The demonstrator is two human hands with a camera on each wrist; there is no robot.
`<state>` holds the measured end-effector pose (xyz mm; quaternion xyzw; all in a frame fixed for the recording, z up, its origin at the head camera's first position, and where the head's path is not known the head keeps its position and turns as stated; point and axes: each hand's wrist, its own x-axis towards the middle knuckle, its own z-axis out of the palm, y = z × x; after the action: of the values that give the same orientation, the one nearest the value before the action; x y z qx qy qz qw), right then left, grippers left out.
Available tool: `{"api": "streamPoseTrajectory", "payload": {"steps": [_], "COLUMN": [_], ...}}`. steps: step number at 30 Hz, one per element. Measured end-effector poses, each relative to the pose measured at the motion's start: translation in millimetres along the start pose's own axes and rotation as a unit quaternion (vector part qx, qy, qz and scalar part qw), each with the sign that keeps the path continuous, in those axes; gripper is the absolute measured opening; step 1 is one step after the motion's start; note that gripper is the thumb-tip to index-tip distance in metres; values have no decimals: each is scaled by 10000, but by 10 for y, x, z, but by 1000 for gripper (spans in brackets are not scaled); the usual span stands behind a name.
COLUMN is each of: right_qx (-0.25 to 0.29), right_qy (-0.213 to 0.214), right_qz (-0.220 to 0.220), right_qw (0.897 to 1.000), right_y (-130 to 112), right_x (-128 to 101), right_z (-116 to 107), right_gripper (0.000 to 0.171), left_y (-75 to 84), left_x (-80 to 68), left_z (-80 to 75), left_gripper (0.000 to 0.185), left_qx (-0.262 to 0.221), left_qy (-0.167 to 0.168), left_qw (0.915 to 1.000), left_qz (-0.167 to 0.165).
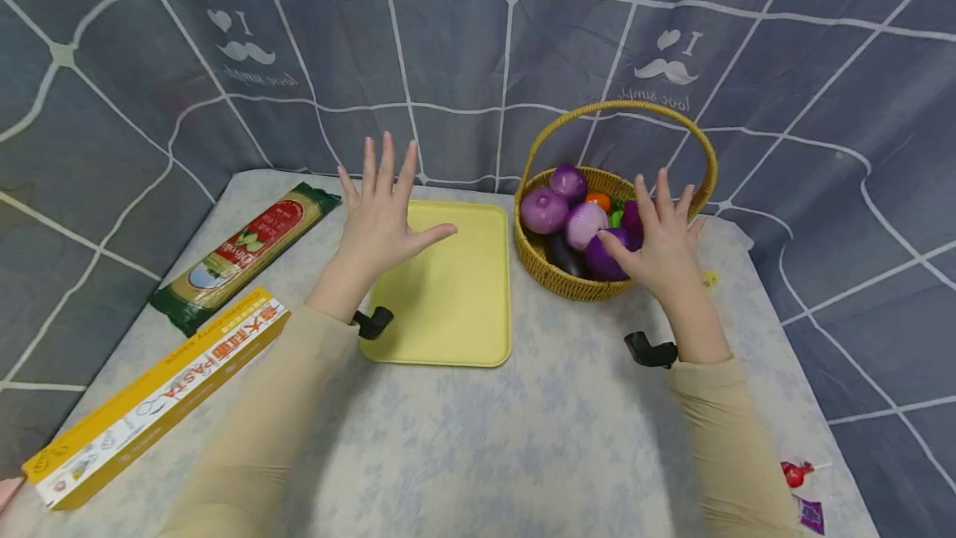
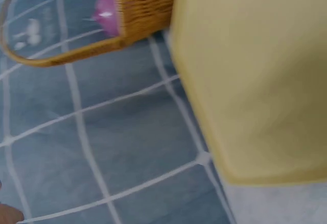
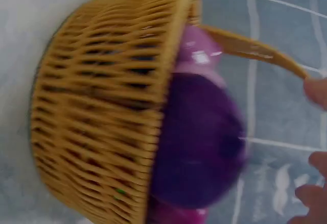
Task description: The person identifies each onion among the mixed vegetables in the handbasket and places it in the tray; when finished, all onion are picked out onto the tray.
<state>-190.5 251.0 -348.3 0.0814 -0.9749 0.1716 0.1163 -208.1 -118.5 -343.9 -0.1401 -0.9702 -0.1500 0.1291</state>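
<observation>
With fingers spread, my left hand (image 1: 379, 227) is raised over the left edge of a yellow tray (image 1: 456, 289), holding nothing. My right hand (image 1: 660, 251), fingers also apart, hangs in front of a wicker basket (image 1: 556, 279) and hides part of its right side. Purple onions (image 1: 543, 211), an eggplant (image 1: 565, 254), something orange (image 1: 598, 200) and something green fill the basket, whose tall handle (image 1: 631, 105) arches above. A dark purple round vegetable (image 3: 199, 137) bulges over the rim in the right wrist view. Only a fingertip (image 2: 10, 214) shows in the left wrist view.
Left of the tray lie a green-and-red pasta packet (image 1: 250, 251) and a long yellow pasta box (image 1: 160, 397). A red lollipop (image 1: 796, 473) and a purple wrapped candy (image 1: 810, 514) sit by the right table edge. A grey grid-patterned curtain (image 1: 463, 48) surrounds the table (image 1: 493, 447).
</observation>
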Motion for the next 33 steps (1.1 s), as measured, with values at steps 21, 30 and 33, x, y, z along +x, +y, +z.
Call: {"api": "streamPoseTrajectory", "payload": {"steps": [21,30,33], "right_qx": [-201,-291,-303], "right_qy": [182,13,20], "right_qz": [-209,-361,-389], "right_qw": [9994,9989,9988], "right_y": [-179,-245,-265], "right_x": [-39,26,49], "right_z": [3,120,128], "right_gripper": [102,102,103], "left_y": [-122,-196,-203], "left_x": [-70,-78,-78], "left_z": [95,88,73], "left_gripper": [120,119,119], "left_qx": [236,327,348], "left_qy": [-130,-233,-211], "left_qw": [9996,9989,9988], "left_qz": [-88,-253,-263]}}
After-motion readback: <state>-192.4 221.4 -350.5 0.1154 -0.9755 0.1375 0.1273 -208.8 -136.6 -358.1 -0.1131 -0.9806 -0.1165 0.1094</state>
